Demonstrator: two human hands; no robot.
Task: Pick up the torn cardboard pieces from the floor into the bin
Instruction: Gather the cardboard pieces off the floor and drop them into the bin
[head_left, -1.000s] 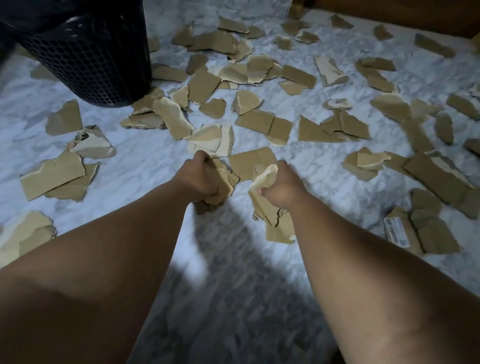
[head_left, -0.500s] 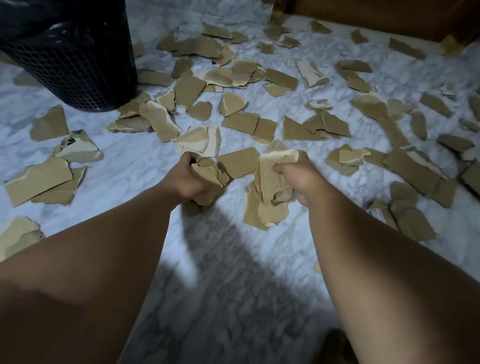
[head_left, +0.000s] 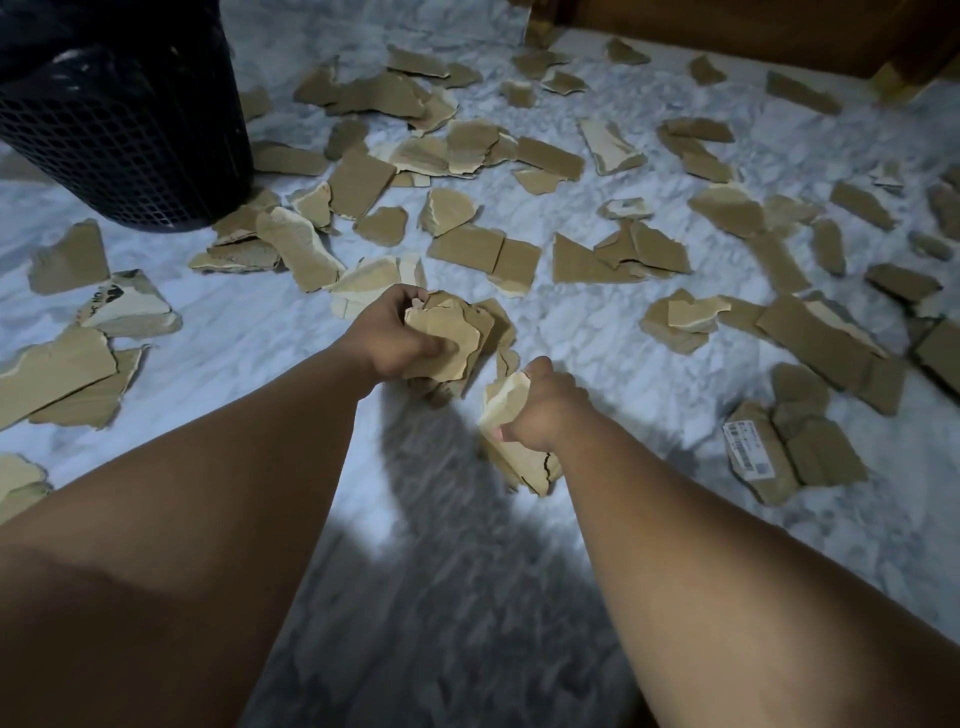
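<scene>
Both hands are closed on cardboard. Nearest, the right hand (head_left: 540, 410) curls round a few pale pieces (head_left: 514, 457) that hang below its fist. Just beyond and to the left, the left hand (head_left: 389, 335) grips a thicker wad (head_left: 449, 338), its thumb pressed on the top piece and its fingers hooked over the far edge. The two loads sit close; I cannot tell whether they touch. The white marbled floor (head_left: 270, 338) is strewn with torn scraps (head_left: 483, 254), few near the arms and many farther out. One scrap at the right bears a printed label (head_left: 745, 447). Far left, a black mesh bin (head_left: 130, 140) stands upright with scraps against its base. Brown wood (head_left: 753, 36) runs along the far edge.
</scene>
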